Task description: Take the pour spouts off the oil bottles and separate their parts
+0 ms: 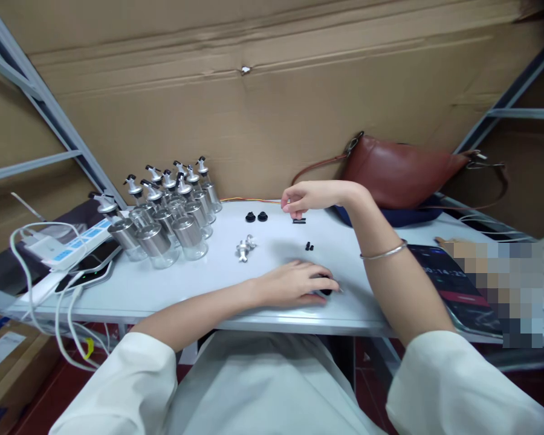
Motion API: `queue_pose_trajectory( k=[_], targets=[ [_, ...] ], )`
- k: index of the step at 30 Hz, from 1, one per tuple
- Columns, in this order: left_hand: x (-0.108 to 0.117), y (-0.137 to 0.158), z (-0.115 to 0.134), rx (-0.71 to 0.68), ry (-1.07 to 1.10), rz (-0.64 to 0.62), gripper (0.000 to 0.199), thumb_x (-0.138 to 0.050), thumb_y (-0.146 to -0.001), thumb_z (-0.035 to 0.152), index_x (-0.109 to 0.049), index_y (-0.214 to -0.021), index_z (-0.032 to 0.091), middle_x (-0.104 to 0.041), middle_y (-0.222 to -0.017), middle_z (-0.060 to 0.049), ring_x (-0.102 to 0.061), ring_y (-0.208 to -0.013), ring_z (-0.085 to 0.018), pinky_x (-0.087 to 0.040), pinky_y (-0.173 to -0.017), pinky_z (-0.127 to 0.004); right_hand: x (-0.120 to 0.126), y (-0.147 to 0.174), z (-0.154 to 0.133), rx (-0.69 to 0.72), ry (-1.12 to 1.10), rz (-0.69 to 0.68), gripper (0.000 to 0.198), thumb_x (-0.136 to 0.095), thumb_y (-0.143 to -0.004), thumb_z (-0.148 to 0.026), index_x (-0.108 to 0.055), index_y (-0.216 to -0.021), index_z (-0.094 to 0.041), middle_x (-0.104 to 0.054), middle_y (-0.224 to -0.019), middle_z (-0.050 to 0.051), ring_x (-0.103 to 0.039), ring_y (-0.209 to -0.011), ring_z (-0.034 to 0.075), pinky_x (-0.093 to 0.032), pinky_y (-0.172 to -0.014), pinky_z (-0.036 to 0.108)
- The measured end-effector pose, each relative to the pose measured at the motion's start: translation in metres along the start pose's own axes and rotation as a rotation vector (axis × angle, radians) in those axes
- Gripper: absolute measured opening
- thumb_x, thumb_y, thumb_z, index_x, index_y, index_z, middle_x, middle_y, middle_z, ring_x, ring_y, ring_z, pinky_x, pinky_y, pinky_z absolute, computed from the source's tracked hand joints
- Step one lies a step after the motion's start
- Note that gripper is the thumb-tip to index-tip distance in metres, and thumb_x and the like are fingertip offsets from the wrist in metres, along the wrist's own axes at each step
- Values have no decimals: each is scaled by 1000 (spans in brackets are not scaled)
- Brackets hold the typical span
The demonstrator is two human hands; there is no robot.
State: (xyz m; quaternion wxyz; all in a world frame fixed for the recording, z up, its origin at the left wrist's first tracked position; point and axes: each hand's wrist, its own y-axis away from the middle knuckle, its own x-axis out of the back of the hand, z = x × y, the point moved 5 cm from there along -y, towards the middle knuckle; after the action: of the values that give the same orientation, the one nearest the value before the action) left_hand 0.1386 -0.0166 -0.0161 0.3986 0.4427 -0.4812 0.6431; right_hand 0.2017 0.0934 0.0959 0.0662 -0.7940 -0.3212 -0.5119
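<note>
My left hand (299, 284) rests low over the front of the table, its fingers curled round a small black part (325, 291), mostly hidden; a thin bright tip pokes out by the fingertips. Farther back, my right hand (301, 198) hangs with bent fingers held together above short black strips (299, 221); whether anything is between the fingertips is hidden. Between the hands lie tiny black pieces (309, 246). To their left are silvery pourer spouts (245, 248) in a small pile. Two black stoppers (256, 217) sit behind those.
Several glass bottles with metal sleeves and pourer tops (163, 223) crowd the table's left. Beside them are a white power strip (79, 244) and cables. A brown leather bag (399, 175) stands back right, a phone (453, 284) nearer. A cardboard wall (272, 133) closes the back.
</note>
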Motion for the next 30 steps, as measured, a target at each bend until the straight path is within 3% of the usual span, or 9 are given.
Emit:
queue_pose_trajectory(
  k=[6,11,14,19,24,30],
  targets=[
    [14,11,-12,48,151,165,13,-51,-89,20,-52,-101,17,-59,-108,-10,-57,-99,-19,-47,-90,-33,0,0,1,-11,14,-2,17,-55,-83,-35,-57,-89,-19,-68,-81,4,-63,-79,18,-46,-67,27],
    [46,28,-45,271,347,614,36,-65,-79,26,-42,-105,20,-54,-102,-7,-57,-92,-17,-51,-83,-34,2,2,3,-10,23,-17,16,-55,-81,-35,-57,-84,-19,-67,-80,4,-62,-79,17,-46,-69,26],
    [53,36,-63,468,434,772,40,-71,-72,26,-42,-99,19,-55,-93,-3,-58,-86,-15,-52,-75,-31,0,4,-1,10,17,-43,19,-57,-80,-38,-58,-79,-19,-66,-79,4,-62,-78,18,-45,-68,27],
    [53,39,-70,619,555,812,43,-73,-69,21,-41,-98,20,-57,-96,-5,-60,-93,-17,-52,-63,-23,-8,7,-19,36,60,-79,28,-60,-76,-46,-57,-67,-20,-64,-70,3,-59,-69,17,-41,-61,28],
    [58,41,-67,548,574,878,41,-68,-75,21,-39,-105,22,-59,-102,-5,-61,-97,-16,-55,-71,-27,-16,5,-34,23,184,-27,26,-59,-77,-40,-55,-62,-19,-62,-64,2,-54,-60,14,-35,-53,27],
    [60,47,-71,493,430,994,43,-69,-75,26,-39,-106,23,-54,-104,-5,-57,-99,-16,-55,-77,-29,-14,7,-38,59,86,-12,20,-57,-78,-36,-53,-68,-19,-64,-69,3,-59,-68,16,-38,-57,26]
  ],
)
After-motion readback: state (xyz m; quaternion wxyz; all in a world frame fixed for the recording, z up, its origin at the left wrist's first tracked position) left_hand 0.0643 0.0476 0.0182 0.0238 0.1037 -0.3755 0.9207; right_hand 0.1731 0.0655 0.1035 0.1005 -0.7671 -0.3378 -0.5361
